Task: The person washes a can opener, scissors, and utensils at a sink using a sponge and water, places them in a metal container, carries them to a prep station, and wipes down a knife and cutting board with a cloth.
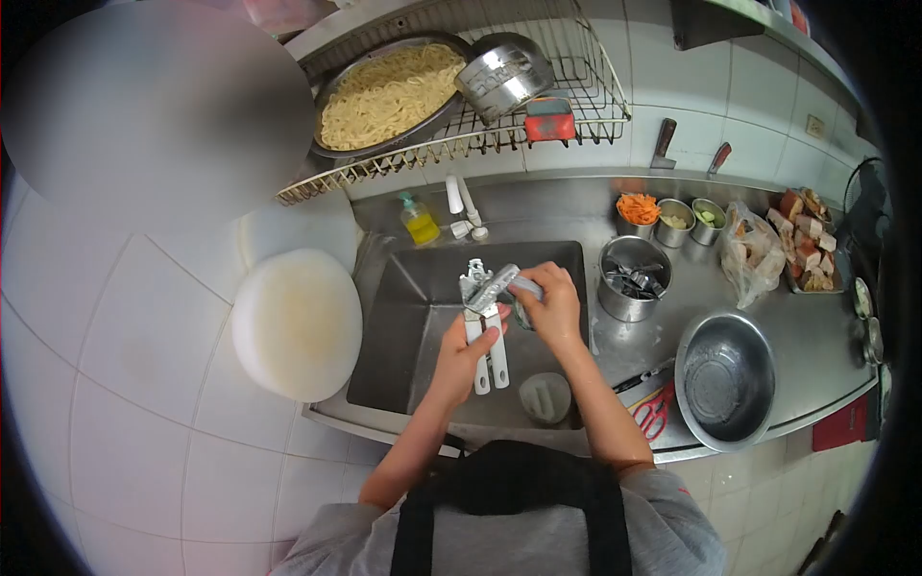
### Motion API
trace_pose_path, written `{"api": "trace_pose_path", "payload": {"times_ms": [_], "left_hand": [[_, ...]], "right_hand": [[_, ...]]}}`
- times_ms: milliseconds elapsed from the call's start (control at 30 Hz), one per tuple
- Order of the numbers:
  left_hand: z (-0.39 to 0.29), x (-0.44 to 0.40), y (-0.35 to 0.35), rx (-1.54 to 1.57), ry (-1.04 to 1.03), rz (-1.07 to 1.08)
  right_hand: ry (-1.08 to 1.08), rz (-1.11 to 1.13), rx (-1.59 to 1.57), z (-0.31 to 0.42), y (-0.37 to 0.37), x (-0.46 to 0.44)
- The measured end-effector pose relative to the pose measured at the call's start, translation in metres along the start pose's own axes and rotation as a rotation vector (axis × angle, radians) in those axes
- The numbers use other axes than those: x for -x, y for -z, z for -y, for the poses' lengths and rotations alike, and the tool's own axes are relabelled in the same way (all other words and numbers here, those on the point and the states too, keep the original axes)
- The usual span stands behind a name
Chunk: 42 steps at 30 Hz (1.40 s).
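Over the sink (379,389), my left hand (459,353) is closed around a can opener (482,331) with two white handles and a metal head pointing away from me. My right hand (547,302) is closed on the end of a grey, elongated piece (497,286) that crosses the can opener's head. Whether this piece belongs to the opener I cannot tell. Something greenish (521,315) shows below the right fingers, mostly hidden. A whitish round container (545,397) lies in the sink under my right forearm.
Behind the sink are a faucet (462,202) and a yellow soap bottle (419,221). Left stands a round white cutting board (296,326). On the right are a cutlery pot (634,298), metal bowl (725,379), red scissors (653,415) and food cups. Above hangs a wire rack (600,106) with noodles.
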<state>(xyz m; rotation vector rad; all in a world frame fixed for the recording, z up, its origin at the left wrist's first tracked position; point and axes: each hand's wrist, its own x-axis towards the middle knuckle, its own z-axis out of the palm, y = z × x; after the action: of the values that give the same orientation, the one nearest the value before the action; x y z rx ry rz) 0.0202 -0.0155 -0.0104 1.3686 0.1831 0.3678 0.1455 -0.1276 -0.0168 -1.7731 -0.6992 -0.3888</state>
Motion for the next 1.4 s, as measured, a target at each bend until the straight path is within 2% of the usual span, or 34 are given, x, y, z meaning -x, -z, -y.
{"api": "trace_pose_path", "payload": {"times_ms": [133, 233, 400, 500, 567, 667, 700, 767, 833, 900, 1000, 1033, 1133, 1233, 1333, 1400], "left_hand": [[0.000, -0.009, 0.011, -0.019, -0.014, -0.015], [0.002, -0.006, 0.012, -0.070, 0.000, -0.004], [0.001, -0.005, 0.012, -0.311, -0.070, -0.030], [-0.014, 0.003, 0.008, -0.200, 0.021, 0.002], [-0.011, -0.002, 0.013, -0.216, -0.057, -0.017], [-0.002, -0.003, 0.019, -0.338, -0.093, -0.093], [-0.002, -0.008, 0.018, -0.399, -0.101, -0.115], [-0.008, -0.007, 0.007, -0.541, -0.215, -0.127], [-0.009, -0.007, 0.003, -0.683, -0.315, -0.105], [-0.010, -0.005, 0.000, -0.687, -0.281, -0.142], [-0.005, -0.003, -0.004, -0.617, -0.253, -0.185], [-0.003, -0.004, -0.005, -0.581, -0.253, -0.198], [-0.002, -0.010, 0.006, -0.733, -0.351, -0.145], [-0.005, -0.006, -0.001, -0.721, -0.333, -0.155], [0.003, -0.004, -0.005, -0.649, -0.345, -0.182], [-0.002, -0.006, -0.004, -0.704, -0.379, -0.169]], "right_hand": [[0.041, 0.129, -0.381, 0.013, 0.003, 0.005], [-0.116, 0.332, -0.314, 0.041, 0.003, 0.015], [-0.066, 0.216, -0.269, 0.031, -0.003, 0.018], [-0.112, 0.142, -0.143, -0.006, 0.007, 0.004], [-0.158, 0.125, -0.292, -0.020, 0.015, -0.001], [-0.070, 0.278, -0.501, 0.014, 0.020, 0.006], [0.058, 0.309, -0.496, 0.018, 0.012, 0.011], [-0.072, 0.330, -0.359, 0.035, 0.011, 0.016], [-0.110, 0.296, -0.413, 0.029, 0.005, 0.016], [-0.122, 0.248, -0.463, 0.027, -0.001, 0.018], [-0.261, 0.146, -0.460, 0.021, -0.007, 0.020], [-0.221, 0.190, -0.482, 0.019, -0.005, 0.018], [-0.101, 0.313, -0.535, 0.020, -0.001, 0.017], [-0.093, 0.282, -0.573, 0.017, -0.003, 0.017], [-0.234, 0.219, -0.651, 0.010, -0.005, 0.020], [-0.197, 0.295, -0.667, 0.014, 0.003, 0.015]]}}
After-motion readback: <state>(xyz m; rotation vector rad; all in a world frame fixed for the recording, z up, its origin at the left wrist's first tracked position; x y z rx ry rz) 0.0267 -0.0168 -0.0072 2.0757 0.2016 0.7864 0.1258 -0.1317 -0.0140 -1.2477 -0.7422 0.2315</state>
